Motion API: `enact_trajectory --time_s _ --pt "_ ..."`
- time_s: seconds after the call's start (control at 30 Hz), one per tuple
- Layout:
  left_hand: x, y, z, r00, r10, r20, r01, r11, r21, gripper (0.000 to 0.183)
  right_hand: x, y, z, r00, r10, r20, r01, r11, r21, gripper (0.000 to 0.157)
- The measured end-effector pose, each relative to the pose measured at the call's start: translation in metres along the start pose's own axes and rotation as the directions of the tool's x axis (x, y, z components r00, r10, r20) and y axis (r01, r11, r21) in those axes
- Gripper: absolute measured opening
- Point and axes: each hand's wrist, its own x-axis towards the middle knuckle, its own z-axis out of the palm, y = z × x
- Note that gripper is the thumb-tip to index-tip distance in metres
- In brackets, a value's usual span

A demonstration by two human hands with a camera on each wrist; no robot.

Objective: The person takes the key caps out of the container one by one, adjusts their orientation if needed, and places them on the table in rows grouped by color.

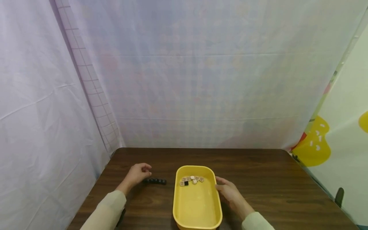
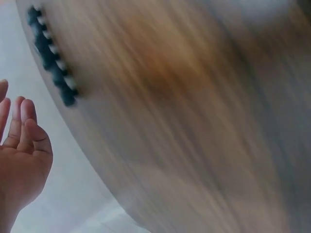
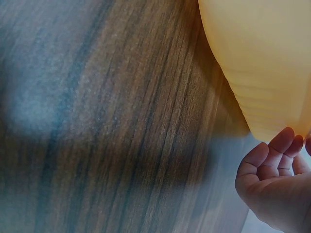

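My left hand (image 1: 139, 173) hovers at the left end of a row of small black blocks (image 1: 156, 181) on the table. Its fingers are loosely bent, with nothing visible between them. In the left wrist view the left hand (image 2: 26, 160) appears apart from the black row (image 2: 51, 58), which is blurred there. A yellow plastic bin (image 1: 197, 207) stands right of the row. Small beige and white pieces (image 1: 192, 179) and one black block (image 1: 186, 183) lie at its far end. My right hand (image 1: 230, 193) holds the bin's right side, thumb at the rim; the right wrist view shows its bent fingers (image 3: 281, 141) against the outer wall.
The dark wood-grain table (image 1: 267, 182) extends to both sides of the bin. White curtains (image 1: 201, 80) hang behind it and at the left. A dark rounded object (image 1: 339, 197) shows beyond the table's right edge.
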Motion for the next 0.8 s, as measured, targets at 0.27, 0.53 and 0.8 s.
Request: enact_trajectory --time_s 0.27,0.53,0.8 --pt "0.006 0.047 0.029 0.994 0.095 0.045 -0.093 0.995 -0.041 0.023 0.001 0.000 -0.001 1.000 0.003 0.002 -0.003 1.000 -0.010 0.050" --pt "0.007 0.079 0.065 0.976 0.185 0.117 -0.186 0.982 0.002 0.025 0.000 0.001 0.000 1.000 -0.007 -0.006 0.007 1.000 0.008 0.050" --pt "0.003 0.092 0.090 0.973 0.143 0.182 -0.165 0.981 0.106 0.023 0.001 0.001 0.000 1.000 -0.008 -0.011 0.008 1.000 -0.028 0.050"
